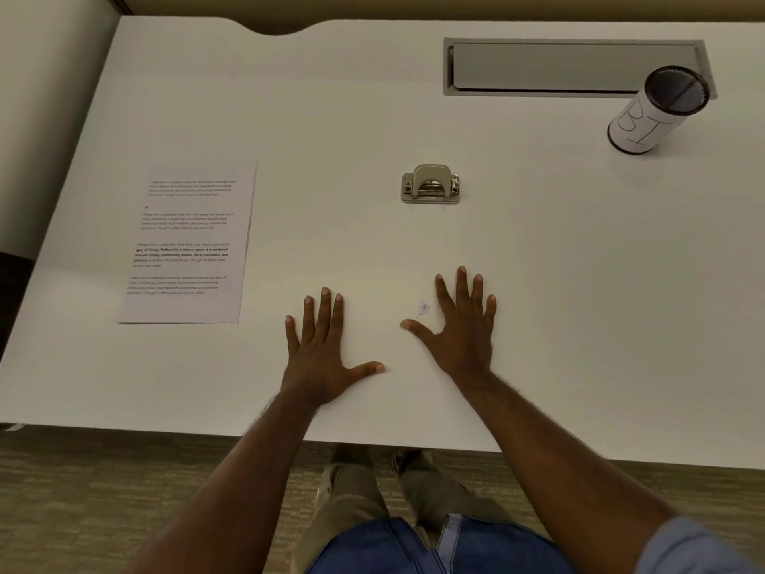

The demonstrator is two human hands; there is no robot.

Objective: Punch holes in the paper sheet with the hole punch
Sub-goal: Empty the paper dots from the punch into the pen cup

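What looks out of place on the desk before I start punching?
Only a small paper scrap on the desk, beside the right hand. The paper sheet lies flat, the hole punch upright.

Bare desk [538, 283] lies between both flat hands and the hole punch [430, 185] at centre — paper sheet [188, 242] at left, mesh cup [658, 109] upper right, both well apart

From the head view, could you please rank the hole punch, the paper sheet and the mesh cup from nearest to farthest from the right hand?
Measured from the right hand:
1. Hole punch, straight ahead of it, mid-desk.
2. Paper sheet, off to the left, beyond the left hand.
3. Mesh cup, far right corner, beside the cable hatch.
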